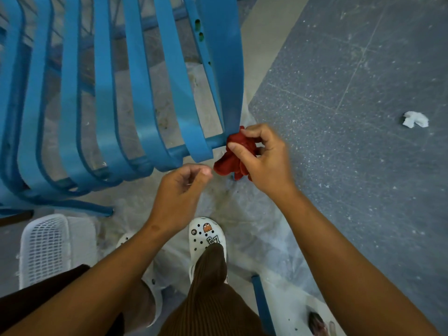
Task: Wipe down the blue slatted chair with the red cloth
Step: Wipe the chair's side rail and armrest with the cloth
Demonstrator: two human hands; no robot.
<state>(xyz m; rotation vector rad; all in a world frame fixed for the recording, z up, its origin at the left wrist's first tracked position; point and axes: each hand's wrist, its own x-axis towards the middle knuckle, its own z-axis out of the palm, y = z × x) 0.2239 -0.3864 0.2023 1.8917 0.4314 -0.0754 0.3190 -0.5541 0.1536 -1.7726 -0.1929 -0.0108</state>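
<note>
At the blue slatted chair [135,93]'s corner, the right hand [264,163] grips the bunched red cloth [236,156] against the frame; the left hand [180,190] hovers beside it, fingers loosely curled, holding nothing.

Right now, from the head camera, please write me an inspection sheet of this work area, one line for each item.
Surface: grey speckled floor, scuffed; a clear plastic sheet lies under the person's feet.
Job's things: blue slatted chair stands on the sheet; red cloth is bunched against the chair's front right corner.
Clutter: crumpled white paper on the floor; white plastic basket at lower left.
Hands: right hand grips the cloth; left hand is beside it, fingers loosely curled, holding nothing.
Cables: nothing seen.
Surroundings: white clogs on the person's feet.
</note>
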